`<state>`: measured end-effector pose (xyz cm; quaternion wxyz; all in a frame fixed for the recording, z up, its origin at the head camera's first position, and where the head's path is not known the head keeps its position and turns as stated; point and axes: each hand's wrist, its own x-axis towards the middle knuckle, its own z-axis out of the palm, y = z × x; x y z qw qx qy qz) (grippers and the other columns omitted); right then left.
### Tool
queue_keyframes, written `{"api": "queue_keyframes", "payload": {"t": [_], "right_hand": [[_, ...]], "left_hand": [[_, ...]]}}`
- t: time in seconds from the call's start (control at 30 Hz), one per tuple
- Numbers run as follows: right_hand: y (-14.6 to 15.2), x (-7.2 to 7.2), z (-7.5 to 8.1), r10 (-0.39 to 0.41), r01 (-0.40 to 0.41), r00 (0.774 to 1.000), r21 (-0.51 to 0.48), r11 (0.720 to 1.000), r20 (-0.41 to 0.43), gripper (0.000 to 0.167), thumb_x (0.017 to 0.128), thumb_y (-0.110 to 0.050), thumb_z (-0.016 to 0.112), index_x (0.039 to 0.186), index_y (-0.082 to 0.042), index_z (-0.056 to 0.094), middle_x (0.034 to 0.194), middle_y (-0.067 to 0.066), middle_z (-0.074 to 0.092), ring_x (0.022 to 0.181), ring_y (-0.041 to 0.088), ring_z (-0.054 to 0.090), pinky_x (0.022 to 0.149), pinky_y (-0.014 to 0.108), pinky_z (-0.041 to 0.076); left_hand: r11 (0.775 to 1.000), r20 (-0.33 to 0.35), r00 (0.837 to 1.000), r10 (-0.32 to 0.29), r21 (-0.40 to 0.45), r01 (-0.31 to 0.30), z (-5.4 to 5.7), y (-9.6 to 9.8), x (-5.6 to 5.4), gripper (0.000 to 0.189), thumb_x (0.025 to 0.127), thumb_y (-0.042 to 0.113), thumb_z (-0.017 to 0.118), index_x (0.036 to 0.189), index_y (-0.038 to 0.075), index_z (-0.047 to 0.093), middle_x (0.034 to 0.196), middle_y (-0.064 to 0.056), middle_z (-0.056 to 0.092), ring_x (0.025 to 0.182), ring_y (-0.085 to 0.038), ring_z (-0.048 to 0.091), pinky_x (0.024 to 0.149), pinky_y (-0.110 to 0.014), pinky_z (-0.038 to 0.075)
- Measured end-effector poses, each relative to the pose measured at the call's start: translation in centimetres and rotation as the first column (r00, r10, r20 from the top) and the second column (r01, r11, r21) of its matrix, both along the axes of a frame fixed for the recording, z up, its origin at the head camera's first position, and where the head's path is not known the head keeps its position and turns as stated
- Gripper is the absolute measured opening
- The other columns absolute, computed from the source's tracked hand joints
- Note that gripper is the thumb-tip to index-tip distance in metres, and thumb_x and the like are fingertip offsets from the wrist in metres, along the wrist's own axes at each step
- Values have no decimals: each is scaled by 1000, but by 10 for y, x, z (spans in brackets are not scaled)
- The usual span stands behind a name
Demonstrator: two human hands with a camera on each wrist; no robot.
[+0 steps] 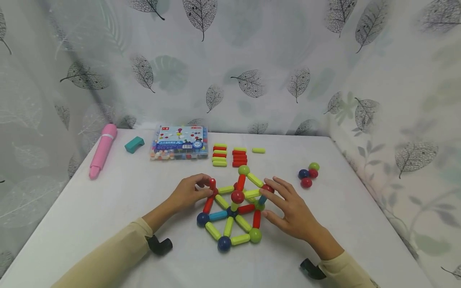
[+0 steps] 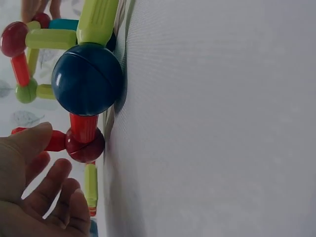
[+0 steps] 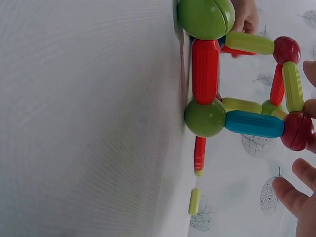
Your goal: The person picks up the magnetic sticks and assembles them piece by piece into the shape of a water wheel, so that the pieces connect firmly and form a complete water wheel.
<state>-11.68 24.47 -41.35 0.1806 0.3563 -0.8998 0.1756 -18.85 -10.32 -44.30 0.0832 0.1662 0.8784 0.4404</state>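
Observation:
A structure of coloured balls and rods stands on the table, its flat wheel-like base around a dark blue hub ball. At its left side my left hand pinches an upright red rod between thumb and finger. The rod's lower end meets a red ball of the base. My right hand is at the right side, fingers spread, with fingertips touching a raised red ball. That ball tops a blue rod. Another raised red ball sits over the hub.
Short red and yellow-green rods lie in stacks behind the structure, beside a clear boxed set. Several loose balls lie at the right. A pink pen-shaped object and a teal block are at the back left.

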Motion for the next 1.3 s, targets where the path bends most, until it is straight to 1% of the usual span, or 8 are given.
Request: {"api": "queue_keyframes", "payload": {"t": [0.3, 0.43, 0.6, 0.73, 0.87, 1.03, 1.13, 1.3], "right_hand": [[-2, -1, -1, 8, -8, 1000, -16, 1000, 4, 59, 100, -55, 55, 148, -21, 55, 159, 5, 43, 144, 31, 38, 105, 55, 48], [1, -1, -1, 8, -9, 1000, -18, 1000, -4, 58, 100, -53, 58, 148, -21, 55, 159, 5, 43, 143, 32, 39, 105, 55, 49], [3, 0, 0, 7, -7, 1000, -20, 1000, -8, 59, 101, -56, 54, 148, -21, 55, 159, 5, 43, 143, 33, 40, 104, 55, 49], [2, 0, 0, 7, -6, 1000, -11, 1000, 6, 59, 101, -54, 55, 149, -21, 54, 159, 5, 42, 145, 32, 37, 104, 55, 50], [-1, 1, 0, 5, -5, 1000, 2, 1000, 28, 59, 98, -49, 63, 150, -23, 52, 161, 4, 40, 147, 30, 35, 105, 55, 49], [-2, 3, 2, 4, -4, 999, 9, 1000, 43, 62, 95, -45, 69, 151, -24, 52, 161, 4, 40, 147, 30, 35, 106, 54, 49], [-1, 3, 2, 5, -6, 999, 9, 1000, 43, 62, 95, -44, 70, 150, -23, 52, 161, 5, 40, 146, 31, 36, 106, 54, 48], [1, 2, 2, 3, -3, 999, 4, 1000, 37, 60, 97, -48, 66, 150, -23, 52, 160, 6, 42, 145, 31, 36, 106, 55, 48]], "left_hand": [[998, -5, 1000, -3, -64, 3, 5, -14, 4, 39, 94, 24, 73, 130, 14, 64, 116, -1, 70, 108, -21, 64, 91, -41, 57], [999, -4, 1000, 10, -48, -10, 12, -11, -15, 37, 97, 20, 68, 132, 11, 63, 119, -6, 70, 109, -23, 62, 91, -42, 56], [999, 51, 998, 44, -12, -43, 12, 3, -54, 38, 98, 19, 66, 134, 7, 62, 121, -10, 68, 111, -27, 62, 91, -40, 56], [997, 77, 995, 60, -58, -55, 9, 16, -78, 38, 97, 20, 68, 133, 9, 63, 123, -12, 66, 111, -28, 61, 90, -40, 57], [988, 81, 994, 77, -140, -65, 3, 25, -92, 35, 93, 18, 71, 128, 11, 67, 115, -11, 66, 103, -27, 60, 85, -38, 55], [957, -11, 997, 79, -279, -79, -5, 32, -98, 26, 90, 11, 74, 116, 10, 70, 101, -9, 67, 91, -25, 59, 81, -37, 53], [947, -57, 996, 66, -311, -80, -6, 32, -97, 21, 90, 9, 73, 110, 9, 69, 99, -8, 67, 91, -26, 59, 83, -39, 54], [982, -76, 997, 4, -188, -18, 4, 15, -85, 17, 93, 13, 71, 110, 11, 69, 107, -5, 69, 96, -24, 60, 85, -38, 54]]}}
